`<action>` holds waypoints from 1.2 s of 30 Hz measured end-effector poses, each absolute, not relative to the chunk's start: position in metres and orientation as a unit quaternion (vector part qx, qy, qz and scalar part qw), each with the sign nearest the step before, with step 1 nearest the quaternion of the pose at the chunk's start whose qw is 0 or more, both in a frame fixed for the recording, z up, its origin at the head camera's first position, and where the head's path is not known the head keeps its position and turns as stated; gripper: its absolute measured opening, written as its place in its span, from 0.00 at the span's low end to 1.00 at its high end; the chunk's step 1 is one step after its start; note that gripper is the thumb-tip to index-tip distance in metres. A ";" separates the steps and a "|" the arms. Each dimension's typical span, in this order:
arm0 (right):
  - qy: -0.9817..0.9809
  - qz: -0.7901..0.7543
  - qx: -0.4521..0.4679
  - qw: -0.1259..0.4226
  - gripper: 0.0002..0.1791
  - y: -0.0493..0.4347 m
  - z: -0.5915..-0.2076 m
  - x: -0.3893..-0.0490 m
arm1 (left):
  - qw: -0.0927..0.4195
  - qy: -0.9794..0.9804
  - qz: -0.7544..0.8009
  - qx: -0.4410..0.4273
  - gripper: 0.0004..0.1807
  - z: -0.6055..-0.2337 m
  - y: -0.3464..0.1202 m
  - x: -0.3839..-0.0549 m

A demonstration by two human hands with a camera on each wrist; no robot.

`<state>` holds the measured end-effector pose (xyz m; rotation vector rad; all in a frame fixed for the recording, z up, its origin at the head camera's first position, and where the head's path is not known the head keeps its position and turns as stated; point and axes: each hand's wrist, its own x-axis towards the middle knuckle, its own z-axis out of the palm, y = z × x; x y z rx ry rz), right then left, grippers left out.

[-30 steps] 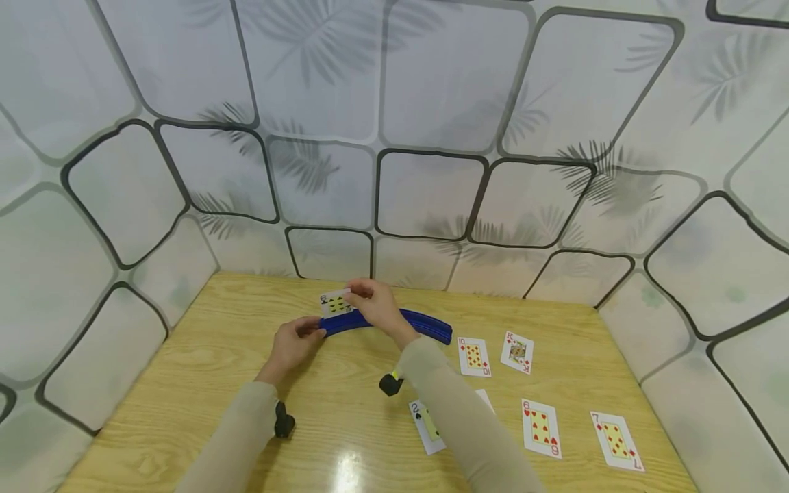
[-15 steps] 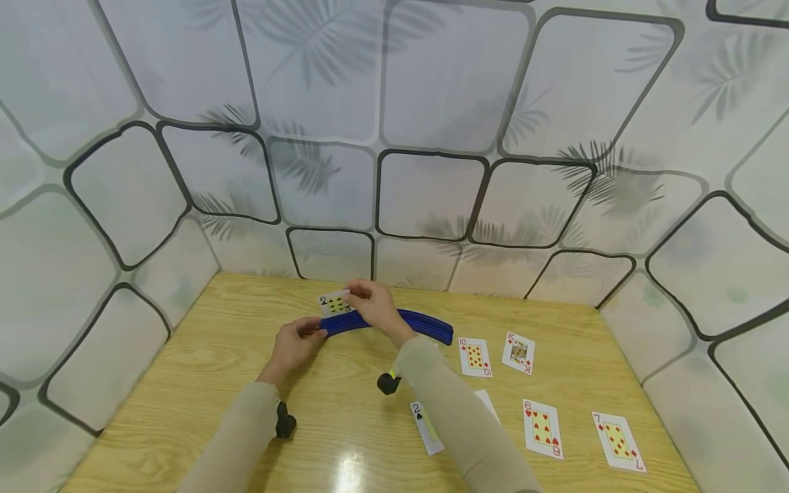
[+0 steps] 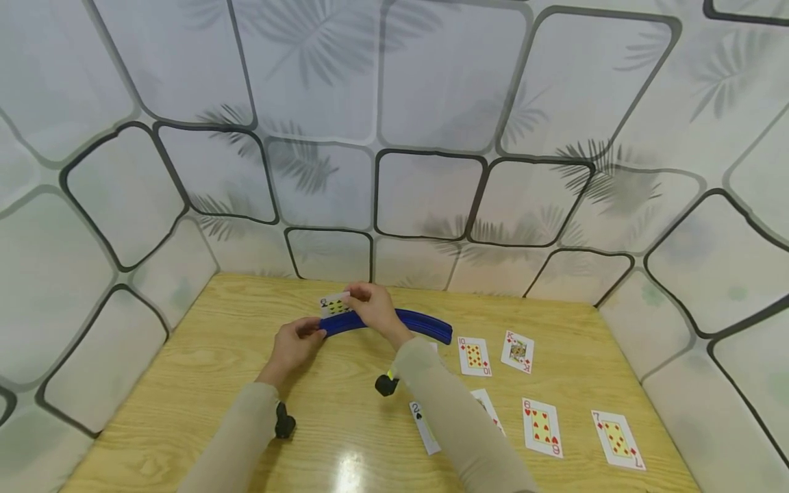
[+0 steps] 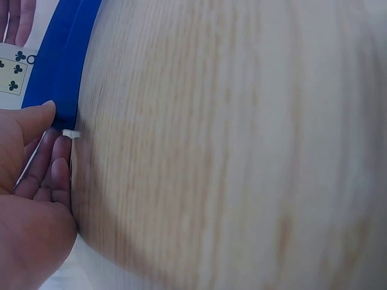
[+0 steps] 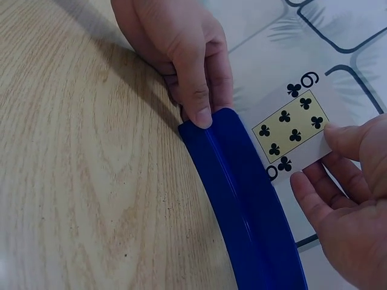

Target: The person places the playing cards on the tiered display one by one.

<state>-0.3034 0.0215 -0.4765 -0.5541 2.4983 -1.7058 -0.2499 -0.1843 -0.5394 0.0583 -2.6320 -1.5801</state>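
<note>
A curved blue card holder [image 3: 425, 324] lies across the middle of the table. At its left end my left hand [image 3: 297, 342] grips it, thumb on the front face and fingers behind, as the right wrist view shows. Between the thumb and fingers of my right hand [image 3: 377, 308] is a playing card, the six of clubs [image 5: 290, 125], pinched by its right edge. The card stands up along the back edge of the holder, near its left end, and its lower edge is hidden behind the blue plastic in the head view.
Loose cards lie face up on the right: the ten of diamonds [image 3: 474, 357], king of diamonds [image 3: 517, 352], six of hearts [image 3: 542, 428] and seven of diamonds [image 3: 617, 440]. My right sleeve partly covers the two of spades [image 3: 424, 430] and another card [image 3: 487, 405]. A patterned curtain [image 3: 431, 198] borders the table.
My right hand has lowered slightly with the six of clubs, which sits a little deeper against the holder. The left hand stays on the holder's end.
</note>
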 end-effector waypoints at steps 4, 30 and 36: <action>0.809 -0.560 -0.174 0.034 0.13 0.022 -0.478 -0.303 | 0.040 -0.856 -0.516 0.017 0.17 -0.540 -0.184 -0.250; 0.813 -0.559 -0.160 0.025 0.13 0.022 -0.484 -0.306 | 0.039 -0.861 -0.507 0.013 0.17 -0.540 -0.184 -0.250; 0.806 -0.572 -0.149 0.041 0.17 0.025 -0.483 -0.305 | 0.040 -0.860 -0.509 0.017 0.18 -0.541 -0.184 -0.250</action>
